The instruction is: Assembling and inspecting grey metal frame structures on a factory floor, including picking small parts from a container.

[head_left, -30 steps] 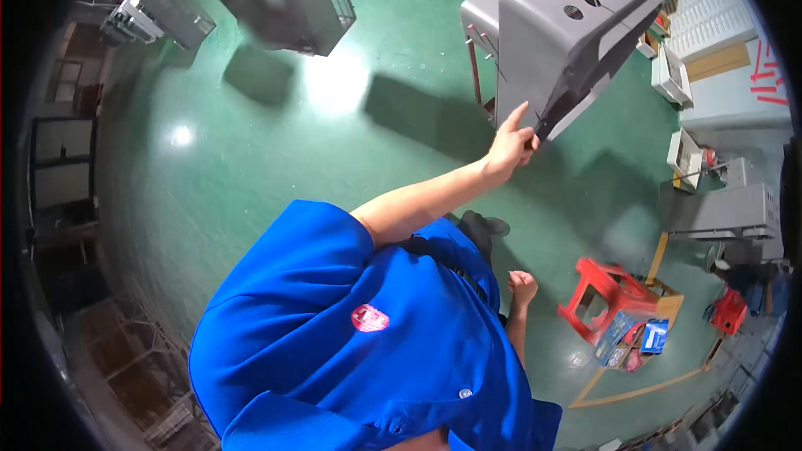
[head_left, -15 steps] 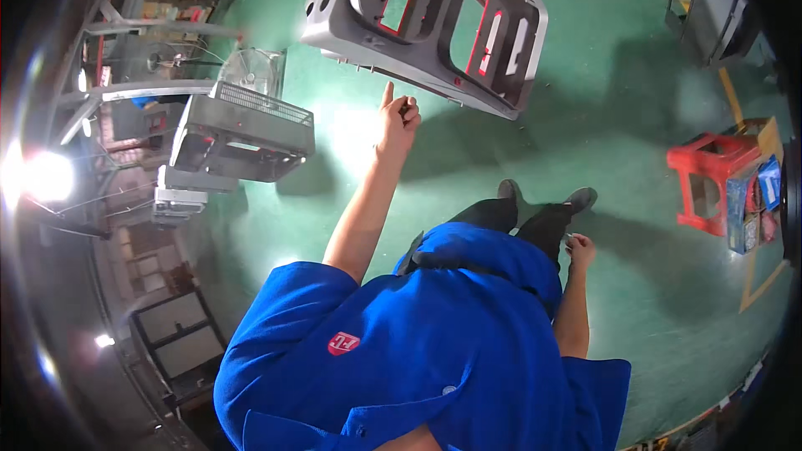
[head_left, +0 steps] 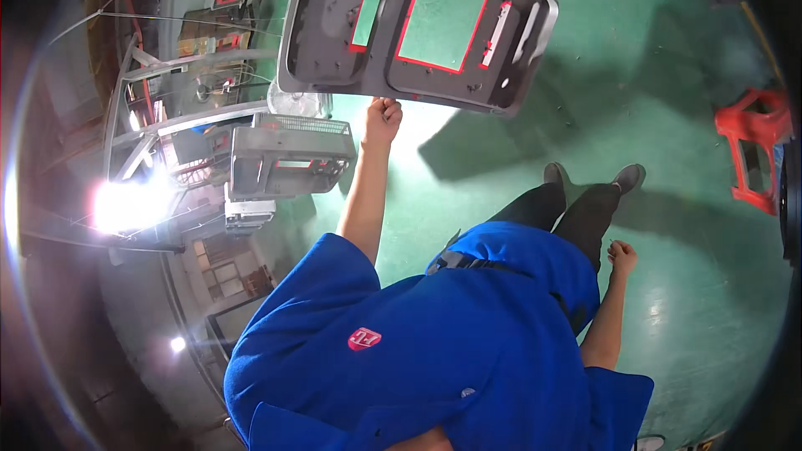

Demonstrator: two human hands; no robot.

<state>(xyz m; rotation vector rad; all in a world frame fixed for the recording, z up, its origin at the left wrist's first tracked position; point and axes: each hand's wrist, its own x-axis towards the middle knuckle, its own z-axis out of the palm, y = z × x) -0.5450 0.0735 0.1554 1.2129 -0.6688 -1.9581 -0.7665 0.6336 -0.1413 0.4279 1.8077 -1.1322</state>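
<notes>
A large grey moulded housing [head_left: 380, 42] hangs in front of me, with red-edged rectangular openings and small dark studs along its inside. Right at its lower edge is my left hand [head_left: 383, 124], fingers curled, the fingertips meeting or just behind that edge. Whether they grip the edge or a small thing is hidden. Beside my right thigh, low down and away from the housing, my right hand [head_left: 621, 257] is closed with fingers pinched together. A tiny thin thing may stick out of it, too small to name.
Left of the housing hangs another grey housing [head_left: 288, 159], with a pale one [head_left: 249, 213] below it. A fan [head_left: 299, 100] and metal frame [head_left: 200, 121] stand behind. A red plastic stool [head_left: 756, 146] is at the right on the green floor [head_left: 501, 159].
The grey housing has turned so its inner side faces me more. My left hand has come up to its lower edge, its raised index finger no longer showing free. The view has shifted.
</notes>
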